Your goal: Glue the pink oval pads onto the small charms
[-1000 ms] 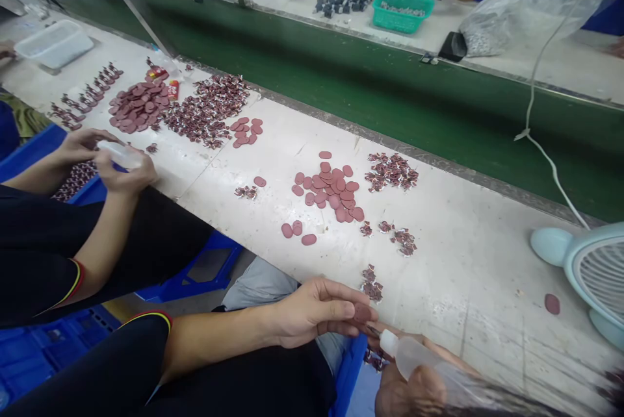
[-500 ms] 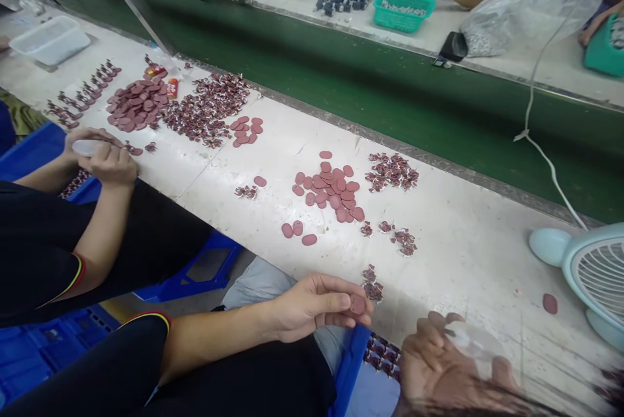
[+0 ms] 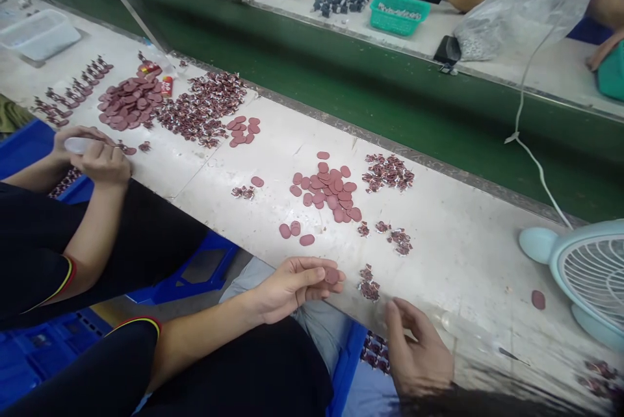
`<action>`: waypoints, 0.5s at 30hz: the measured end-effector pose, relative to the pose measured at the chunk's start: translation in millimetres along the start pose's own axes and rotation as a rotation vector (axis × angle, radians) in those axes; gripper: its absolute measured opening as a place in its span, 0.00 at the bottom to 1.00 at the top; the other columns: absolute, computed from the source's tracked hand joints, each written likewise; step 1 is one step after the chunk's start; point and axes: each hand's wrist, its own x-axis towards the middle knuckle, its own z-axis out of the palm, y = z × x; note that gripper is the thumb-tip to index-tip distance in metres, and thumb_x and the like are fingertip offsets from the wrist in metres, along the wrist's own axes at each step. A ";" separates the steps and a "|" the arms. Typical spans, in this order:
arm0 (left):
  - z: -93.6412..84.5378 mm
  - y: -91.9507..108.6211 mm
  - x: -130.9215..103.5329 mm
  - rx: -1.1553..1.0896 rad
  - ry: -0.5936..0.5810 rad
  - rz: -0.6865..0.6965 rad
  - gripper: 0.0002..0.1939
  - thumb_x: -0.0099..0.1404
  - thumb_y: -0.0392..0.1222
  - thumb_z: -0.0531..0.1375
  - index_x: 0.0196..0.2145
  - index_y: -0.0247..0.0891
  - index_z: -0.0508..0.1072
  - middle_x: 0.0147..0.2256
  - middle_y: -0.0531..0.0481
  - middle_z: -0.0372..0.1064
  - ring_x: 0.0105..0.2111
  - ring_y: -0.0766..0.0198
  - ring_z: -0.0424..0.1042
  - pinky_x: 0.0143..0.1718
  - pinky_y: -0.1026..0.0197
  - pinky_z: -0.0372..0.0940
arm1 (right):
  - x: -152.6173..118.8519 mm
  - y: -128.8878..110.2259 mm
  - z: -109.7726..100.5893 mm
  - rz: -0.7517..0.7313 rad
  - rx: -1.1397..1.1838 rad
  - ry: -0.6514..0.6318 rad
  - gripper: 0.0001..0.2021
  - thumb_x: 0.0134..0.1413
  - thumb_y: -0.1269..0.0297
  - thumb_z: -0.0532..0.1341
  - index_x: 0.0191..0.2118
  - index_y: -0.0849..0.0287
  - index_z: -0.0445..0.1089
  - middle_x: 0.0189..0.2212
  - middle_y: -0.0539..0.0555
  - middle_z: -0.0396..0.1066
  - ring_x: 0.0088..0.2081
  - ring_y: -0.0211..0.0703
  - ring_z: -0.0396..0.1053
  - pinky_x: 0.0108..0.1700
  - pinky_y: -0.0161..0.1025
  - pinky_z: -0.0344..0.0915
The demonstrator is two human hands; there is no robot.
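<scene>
My left hand (image 3: 299, 287) is closed on a reddish-brown oval disc (image 3: 331, 275), pinched between thumb and fingers above the table's front edge. My right hand (image 3: 420, 345) is low over the table with thumb and fingers apart and nothing visible in it. Just beyond its fingertips lies a small cluster of brown figure pieces (image 3: 369, 286). To its right, a translucent bottle with a thin dark tip (image 3: 468, 329) is on the table, partly blurred. A pile of oval discs (image 3: 331, 189) and a heap of figure pieces (image 3: 389, 173) lie farther off.
A light-blue fan (image 3: 589, 274) stands at the right, with a single disc (image 3: 538, 299) beside it. At the left, a co-worker's hands (image 3: 97, 154) hold a whitish bottle. Larger heaps of discs and pieces lie there. A green strip (image 3: 312, 95) separates the opposite bench.
My right hand has let go of the translucent bottle, which now lies on the table, and has moved left toward the small pieces. My left hand has shifted slightly left with the disc.
</scene>
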 end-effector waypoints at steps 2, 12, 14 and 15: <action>1.6 -1.1 0.1 0.003 -0.007 -0.007 0.29 0.54 0.53 0.92 0.47 0.35 0.94 0.50 0.36 0.94 0.45 0.57 0.93 0.44 0.67 0.81 | -0.7 1.5 1.4 0.021 -0.046 -0.044 0.26 0.54 0.30 0.67 0.41 0.46 0.88 0.36 0.57 0.85 0.40 0.62 0.81 0.44 0.56 0.78; -1.3 -7.5 -0.2 0.044 0.009 -0.020 0.30 0.58 0.53 0.90 0.50 0.33 0.92 0.53 0.34 0.92 0.49 0.53 0.92 0.49 0.61 0.80 | 10.3 16.5 -19.5 0.063 -0.080 -0.137 0.30 0.51 0.26 0.64 0.39 0.49 0.84 0.41 0.62 0.88 0.45 0.71 0.86 0.58 0.69 0.78; -2.1 -9.3 1.2 0.051 -0.004 -0.027 0.29 0.59 0.53 0.90 0.51 0.33 0.92 0.54 0.34 0.92 0.50 0.52 0.92 0.50 0.61 0.79 | 12.0 23.1 -20.6 0.093 -0.060 -0.147 0.29 0.53 0.25 0.66 0.39 0.47 0.83 0.38 0.59 0.90 0.42 0.69 0.86 0.54 0.67 0.80; -2.1 -10.0 1.7 0.052 -0.011 -0.029 0.30 0.59 0.54 0.90 0.51 0.34 0.92 0.54 0.34 0.92 0.50 0.53 0.92 0.50 0.61 0.79 | 12.9 27.1 -21.0 0.105 -0.045 -0.144 0.30 0.53 0.25 0.66 0.40 0.47 0.83 0.38 0.58 0.90 0.41 0.68 0.87 0.53 0.67 0.80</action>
